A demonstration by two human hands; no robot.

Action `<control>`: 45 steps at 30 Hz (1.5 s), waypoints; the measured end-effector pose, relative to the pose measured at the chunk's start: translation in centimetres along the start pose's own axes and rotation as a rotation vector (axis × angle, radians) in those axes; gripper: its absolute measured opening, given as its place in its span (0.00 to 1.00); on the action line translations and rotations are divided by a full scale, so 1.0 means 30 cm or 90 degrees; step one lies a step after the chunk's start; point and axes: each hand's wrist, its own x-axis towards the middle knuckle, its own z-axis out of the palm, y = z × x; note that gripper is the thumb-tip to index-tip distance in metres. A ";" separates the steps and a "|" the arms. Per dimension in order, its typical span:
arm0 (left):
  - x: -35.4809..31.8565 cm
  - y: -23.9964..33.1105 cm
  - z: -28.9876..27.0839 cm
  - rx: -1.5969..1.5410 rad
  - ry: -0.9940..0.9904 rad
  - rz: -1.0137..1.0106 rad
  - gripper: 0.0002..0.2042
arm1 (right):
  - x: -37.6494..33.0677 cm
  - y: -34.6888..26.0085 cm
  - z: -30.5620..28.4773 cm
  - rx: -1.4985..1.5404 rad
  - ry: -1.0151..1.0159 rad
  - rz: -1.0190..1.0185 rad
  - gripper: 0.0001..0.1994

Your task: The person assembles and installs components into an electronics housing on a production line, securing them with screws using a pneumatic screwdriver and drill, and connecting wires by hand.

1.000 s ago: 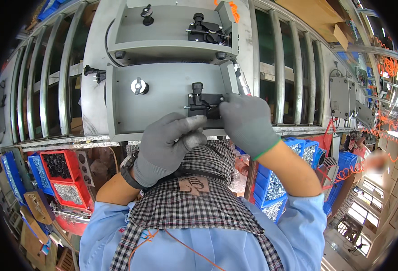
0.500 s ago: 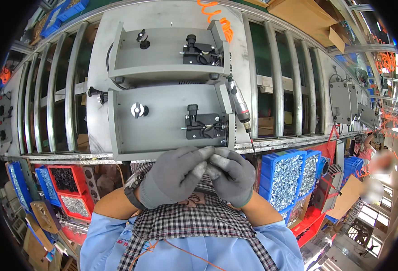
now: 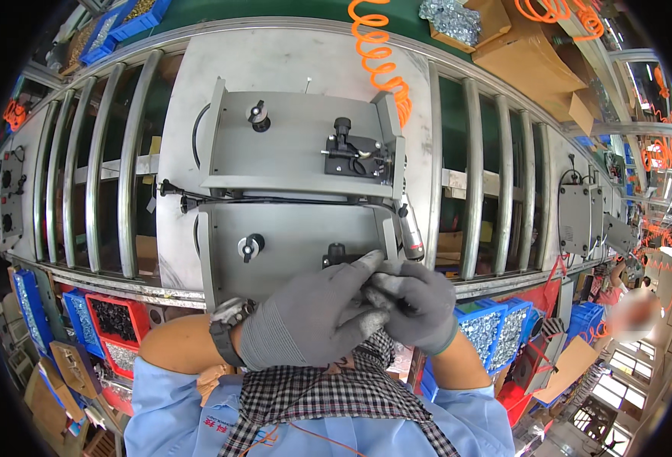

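Both my hands wear grey gloves and meet over the front right of the near grey metal housing (image 3: 294,228). My left hand (image 3: 309,312) is closed, with thumb and fingers curled toward the other hand. My right hand (image 3: 421,305) is also closed, its fingertips touching the left ones. Whatever lies between them is hidden. Behind the hands, part of the near black clamp mechanism (image 3: 336,254) shows; the rest is covered. A black-and-silver knob (image 3: 251,247) stands on the left of that housing. The far grey housing (image 3: 294,114) carries a similar knob (image 3: 258,116) and black clamp mechanism (image 3: 351,154).
A power screwdriver (image 3: 411,236) lies right of the housings, near an orange coiled hose (image 3: 378,57). Metal rollers (image 3: 473,167) flank the white board (image 3: 180,137). Red bins (image 3: 115,320) stand front left, blue bins of metal fasteners (image 3: 484,327) front right.
The view has shifted, so the housings sit lower in the picture. My hands now cover more of the near housing and its clamp mechanism, and remain together.
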 end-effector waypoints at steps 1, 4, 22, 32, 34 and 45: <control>0.032 0.002 -0.034 -0.004 -0.014 -0.007 0.26 | 0.033 0.024 -0.007 0.015 0.009 -0.006 0.12; 0.154 -0.054 -0.106 0.148 0.081 0.048 0.23 | 0.221 0.128 -0.049 -0.184 -0.044 -0.031 0.07; 0.229 -0.238 -0.165 0.365 0.128 0.077 0.10 | 0.395 0.260 0.042 -0.451 -0.277 0.027 0.04; 0.291 -0.242 -0.131 0.362 0.198 0.098 0.07 | -0.018 0.347 0.078 -0.437 0.215 0.332 0.20; 0.279 -0.227 -0.127 0.384 0.182 0.063 0.07 | -0.128 0.367 0.130 -0.354 0.058 0.587 0.30; 0.080 -0.198 -0.303 0.092 0.486 0.140 0.13 | -0.136 0.649 0.097 -0.004 -0.077 0.630 0.25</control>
